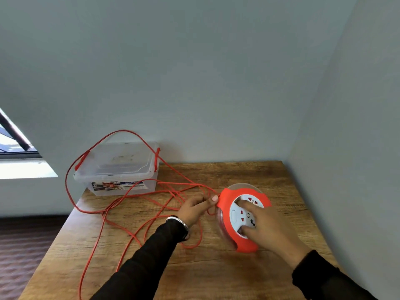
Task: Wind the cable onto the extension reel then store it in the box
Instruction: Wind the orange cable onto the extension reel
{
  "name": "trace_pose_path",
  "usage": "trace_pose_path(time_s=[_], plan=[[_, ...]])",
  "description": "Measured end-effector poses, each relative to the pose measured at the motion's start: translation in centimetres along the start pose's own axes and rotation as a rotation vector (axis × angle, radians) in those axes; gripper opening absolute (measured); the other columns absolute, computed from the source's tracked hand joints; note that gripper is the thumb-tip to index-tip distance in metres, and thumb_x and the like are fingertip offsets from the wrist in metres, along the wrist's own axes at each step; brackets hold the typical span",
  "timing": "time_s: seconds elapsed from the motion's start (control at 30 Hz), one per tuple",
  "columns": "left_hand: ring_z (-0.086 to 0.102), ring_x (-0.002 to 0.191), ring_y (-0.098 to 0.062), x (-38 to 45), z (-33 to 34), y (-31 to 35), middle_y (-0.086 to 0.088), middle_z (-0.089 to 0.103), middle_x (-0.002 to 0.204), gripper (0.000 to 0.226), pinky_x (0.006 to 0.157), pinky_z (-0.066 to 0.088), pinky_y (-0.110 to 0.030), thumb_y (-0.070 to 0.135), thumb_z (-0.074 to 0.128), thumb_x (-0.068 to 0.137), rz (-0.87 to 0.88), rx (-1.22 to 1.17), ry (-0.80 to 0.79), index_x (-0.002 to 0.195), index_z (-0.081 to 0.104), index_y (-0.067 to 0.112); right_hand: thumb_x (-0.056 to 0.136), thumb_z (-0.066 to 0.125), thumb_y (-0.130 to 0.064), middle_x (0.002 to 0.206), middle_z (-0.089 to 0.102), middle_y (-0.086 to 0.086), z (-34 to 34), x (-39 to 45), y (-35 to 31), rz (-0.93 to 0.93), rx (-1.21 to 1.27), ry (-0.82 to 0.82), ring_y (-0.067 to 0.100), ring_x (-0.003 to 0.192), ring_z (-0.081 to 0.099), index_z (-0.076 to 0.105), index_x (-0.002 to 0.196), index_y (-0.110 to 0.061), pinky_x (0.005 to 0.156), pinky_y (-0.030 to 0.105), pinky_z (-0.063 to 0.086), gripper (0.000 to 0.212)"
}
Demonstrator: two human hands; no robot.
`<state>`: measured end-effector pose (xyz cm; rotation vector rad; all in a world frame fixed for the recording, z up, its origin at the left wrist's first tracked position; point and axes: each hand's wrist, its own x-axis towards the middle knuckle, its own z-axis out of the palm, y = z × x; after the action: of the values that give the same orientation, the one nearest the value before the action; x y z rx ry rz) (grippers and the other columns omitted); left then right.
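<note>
The extension reel [242,217] lies on the wooden table [216,273], near the right wall. The right hand [267,226] presses on its white socket face, fingers gripping the hub. The left hand [195,207] pinches the orange cable [121,199] just beside the reel's rim. The cable sprawls in loose loops over the table – one loop arches over the closed clear box [118,167] at the back left corner.

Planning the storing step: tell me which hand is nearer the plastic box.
Left. The left hand pinches the cable between reel and plastic box; the right hand rests on the reel, farther away.
</note>
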<state>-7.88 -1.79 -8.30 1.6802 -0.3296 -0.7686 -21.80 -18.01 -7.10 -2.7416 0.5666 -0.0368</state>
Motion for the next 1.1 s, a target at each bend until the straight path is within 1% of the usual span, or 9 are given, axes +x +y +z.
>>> trace_pose_path(time_s=[0.13, 0.3, 0.33, 0.47, 0.53, 0.73, 0.9, 1.03, 1.1], plan=[[0.068, 0.069, -0.011, 0.3, -0.6, 0.3, 0.003, 0.069, 0.073, 0.017, 0.056, 0.045, -0.024, 0.037, 0.071, 0.073, -0.083, -0.018, -0.242, 0.068, 0.065, 0.021, 0.070, 0.060, -0.050, 0.135, 0.057, -0.004, -1.0, 0.1, 0.3, 0.028, 0.014, 0.038, 0.022, 0.118, 0.056, 0.032, 0.137, -0.051, 0.081, 0.031, 0.051, 0.073], [0.045, 0.056, -0.017, 0.9, -1.5, -0.6, -0.002, 0.050, 0.060, 0.020, 0.055, 0.038, -0.029, 0.011, 0.063, 0.078, 0.165, 0.214, 0.554, 0.064, 0.049, 0.015, 0.074, 0.058, -0.054, 0.136, 0.056, -0.003, -1.5, 0.1, 1.0, 0.094, 0.009, 0.055, 0.022, 0.115, 0.058, 0.030, 0.138, -0.049, 0.076, 0.030, 0.052, 0.071], [0.045, 0.053, -0.018, 0.6, -1.5, -0.8, -0.001, 0.049, 0.058, 0.022, 0.052, 0.037, -0.026, 0.012, 0.063, 0.080, 0.121, 0.155, 0.573, 0.063, 0.049, 0.015, 0.074, 0.058, -0.055, 0.135, 0.057, -0.003, -1.5, 0.0, 1.0, 0.099, 0.012, 0.055, 0.022, 0.115, 0.058, 0.030, 0.138, -0.049, 0.076, 0.029, 0.052, 0.071], [0.065, 0.054, -0.020, -2.4, 0.6, -1.8, -0.008, 0.068, 0.069, 0.006, 0.042, 0.049, -0.025, 0.014, 0.072, 0.078, -0.216, -0.100, -0.194, 0.077, 0.066, 0.013, 0.074, 0.059, -0.055, 0.135, 0.057, -0.003, -1.0, -0.2, 0.0, 0.091, 0.017, 0.051, 0.023, 0.116, 0.058, 0.030, 0.139, -0.049, 0.082, 0.033, 0.053, 0.072], [0.069, 0.071, -0.020, -3.6, 2.4, -2.6, -0.005, 0.071, 0.085, 0.024, 0.053, 0.057, -0.031, 0.015, 0.076, 0.074, -0.191, -0.178, -0.363, 0.096, 0.067, 0.013, 0.073, 0.059, -0.057, 0.130, 0.061, -0.003, -0.6, -0.4, -0.7, 0.077, 0.004, 0.070, 0.023, 0.113, 0.059, 0.030, 0.139, -0.050, 0.080, 0.033, 0.053, 0.072], [0.072, 0.067, -0.019, -4.3, 5.0, -3.7, -0.007, 0.074, 0.089, 0.032, 0.052, 0.058, -0.030, -0.007, 0.063, 0.082, -0.097, -0.580, -0.093, 0.114, 0.057, -0.004, 0.077, 0.056, -0.059, 0.116, 0.068, -0.002, 0.6, -0.8, -2.3, 0.065, -0.036, 0.158, 0.023, 0.100, 0.065, 0.032, 0.139, -0.046, 0.072, 0.032, 0.051, 0.068], [0.072, 0.071, -0.015, -4.0, 4.5, -4.1, -0.001, 0.077, 0.082, 0.029, 0.056, 0.058, -0.028, -0.009, 0.063, 0.081, -0.015, -0.529, -0.032, 0.105, 0.059, 0.005, 0.079, 0.067, -0.048, 0.127, 0.061, 0.006, 1.2, -0.4, -3.0, 0.223, 0.386, 0.018, 0.026, 0.104, 0.063, 0.023, 0.144, -0.038, 0.073, 0.027, 0.045, 0.079], [0.071, 0.074, -0.015, -3.7, 4.2, -4.7, 0.002, 0.076, 0.082, 0.027, 0.062, 0.058, -0.030, -0.005, 0.067, 0.079, 0.000, -0.476, -0.002, 0.100, 0.060, 0.011, 0.081, 0.071, -0.025, 0.117, 0.057, 0.003, 1.1, 0.1, -3.7, 0.312, 0.803, -0.093, 0.015, 0.047, 0.063, 0.019, 0.147, -0.035, 0.051, 0.023, 0.050, 0.085], [0.072, 0.075, -0.016, -3.7, 4.3, -5.0, 0.000, 0.076, 0.083, 0.027, 0.062, 0.059, -0.029, -0.005, 0.067, 0.079, 0.011, -0.475, 0.000, 0.101, 0.060, 0.010, 0.084, 0.068, -0.013, 0.102, 0.064, 0.004, 1.2, 0.4, -4.2, 0.397, 0.975, -0.117, 0.012, 0.038, 0.056, 0.023, 0.144, -0.031, 0.039, 0.020, 0.043, 0.077]])
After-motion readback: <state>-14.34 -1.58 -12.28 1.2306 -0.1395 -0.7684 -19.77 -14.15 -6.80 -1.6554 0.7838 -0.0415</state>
